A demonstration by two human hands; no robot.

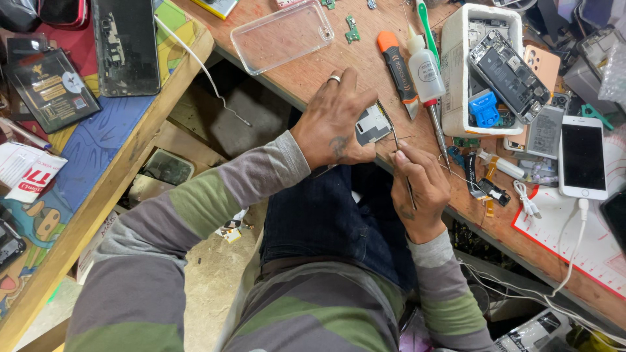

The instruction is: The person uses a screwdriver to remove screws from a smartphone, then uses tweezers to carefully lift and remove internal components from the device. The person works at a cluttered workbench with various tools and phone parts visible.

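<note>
The small phone part [373,124] lies at the near edge of the wooden bench [313,72], pinned there under my left hand [332,120], whose fingers are spread flat and press down on it. My right hand [417,189] is closed narrowly around thin tweezers [401,163], the tips touching the part's edge. Just beyond lie a red-handled screwdriver [435,124], a small white glue bottle [425,68] and an orange-capped knife [399,72]. Further right, a white tray [456,78] holds an opened phone [508,75]. A clear phone case [282,36] lies to the left.
</note>
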